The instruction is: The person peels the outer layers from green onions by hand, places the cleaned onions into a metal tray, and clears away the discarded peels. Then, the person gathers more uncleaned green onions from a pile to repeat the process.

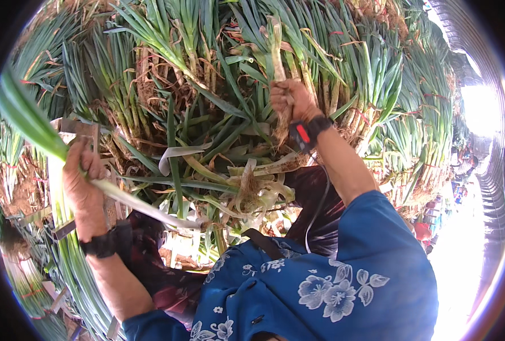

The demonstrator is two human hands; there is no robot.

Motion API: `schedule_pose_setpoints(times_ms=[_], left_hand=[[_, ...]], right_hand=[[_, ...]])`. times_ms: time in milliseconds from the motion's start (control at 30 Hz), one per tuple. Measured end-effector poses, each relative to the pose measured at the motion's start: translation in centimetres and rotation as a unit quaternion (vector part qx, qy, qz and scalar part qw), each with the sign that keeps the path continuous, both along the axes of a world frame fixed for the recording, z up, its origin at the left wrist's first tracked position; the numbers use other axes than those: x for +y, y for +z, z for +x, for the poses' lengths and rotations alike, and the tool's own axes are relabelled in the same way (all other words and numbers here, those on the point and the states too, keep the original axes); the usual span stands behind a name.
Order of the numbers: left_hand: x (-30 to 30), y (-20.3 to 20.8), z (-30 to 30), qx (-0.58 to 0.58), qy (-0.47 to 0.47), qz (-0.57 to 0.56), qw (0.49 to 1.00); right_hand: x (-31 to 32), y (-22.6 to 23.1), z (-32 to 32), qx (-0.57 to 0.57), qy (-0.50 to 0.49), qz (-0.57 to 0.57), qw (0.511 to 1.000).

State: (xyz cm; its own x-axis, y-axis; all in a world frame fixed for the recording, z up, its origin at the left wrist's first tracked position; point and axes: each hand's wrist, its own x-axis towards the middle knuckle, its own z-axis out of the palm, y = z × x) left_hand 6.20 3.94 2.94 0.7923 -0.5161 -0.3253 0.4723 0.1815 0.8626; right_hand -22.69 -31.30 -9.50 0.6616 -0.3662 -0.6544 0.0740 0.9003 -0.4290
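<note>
My left hand is closed around a long green onion. Its green leaves rise to the upper left, and its smooth white stem slants down toward my lap, with the root end near my shirt. Farther off and to the right, my right hand grips another green onion by its stem. That stem looks brownish and dirty, and its stringy roots hang below my fist. Between my hands lies a heap of loose leaves and peeled skins, some pale and curled.
Bundled green onions with soil on their roots are stacked ahead and on both sides, several tied with red bands. A wood-like frame stands by my left hand, with long onions below it. Corrugated metal runs along the right.
</note>
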Motion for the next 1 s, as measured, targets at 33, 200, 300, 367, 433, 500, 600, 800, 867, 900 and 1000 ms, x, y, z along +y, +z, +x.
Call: schedule_pose_setpoints(times_ms=[33,200,300,367,433,500,600,800,867,900,1000], left_hand=[[-0.9,0.2,-1.0,0.016,0.005,0.01,1.0],[-2.9,-1.0,-3.0,-0.004,-0.058,0.024,0.998],[-3.7,-0.6,-4.5,0.027,-0.096,0.032,0.994],[-3.5,-0.5,-4.7,0.034,-0.105,0.014,0.994],[-3.0,-0.8,-4.4,0.033,-0.122,-0.005,0.992],[-2.2,-0.7,-4.1,0.024,-0.147,-0.021,0.989],[-2.1,-0.5,-4.4,-0.003,-0.113,-0.042,0.993],[-1.5,-0.6,-4.7,-0.018,-0.129,-0.041,0.991],[-1.5,-1.2,-4.5,-0.05,-0.099,-0.017,0.994],[-1.8,-1.0,-4.6,-0.053,-0.093,-0.031,0.994],[-1.7,-0.4,-4.7,-0.068,-0.073,-0.033,0.994]], right_hand=[[2.9,1.6,0.3,-0.114,0.022,0.078,0.99],[16.2,7.2,0.9,-0.18,0.151,0.007,0.972],[20.6,8.5,0.9,-0.211,0.214,0.012,0.954],[22.6,8.8,1.2,-0.217,0.267,0.013,0.939],[23.5,8.9,1.6,-0.198,0.35,-0.001,0.915],[23.9,9.2,2.0,-0.181,0.369,-0.021,0.911],[23.6,10.4,4.5,-0.14,0.379,-0.17,0.899],[23.3,12.1,12.7,-0.093,0.191,-0.342,0.915],[24.0,12.3,13.5,-0.072,0.143,-0.361,0.919],[24.2,12.3,13.6,-0.028,0.127,-0.376,0.917],[24.7,10.8,14.0,-0.053,0.04,-0.452,0.889]])
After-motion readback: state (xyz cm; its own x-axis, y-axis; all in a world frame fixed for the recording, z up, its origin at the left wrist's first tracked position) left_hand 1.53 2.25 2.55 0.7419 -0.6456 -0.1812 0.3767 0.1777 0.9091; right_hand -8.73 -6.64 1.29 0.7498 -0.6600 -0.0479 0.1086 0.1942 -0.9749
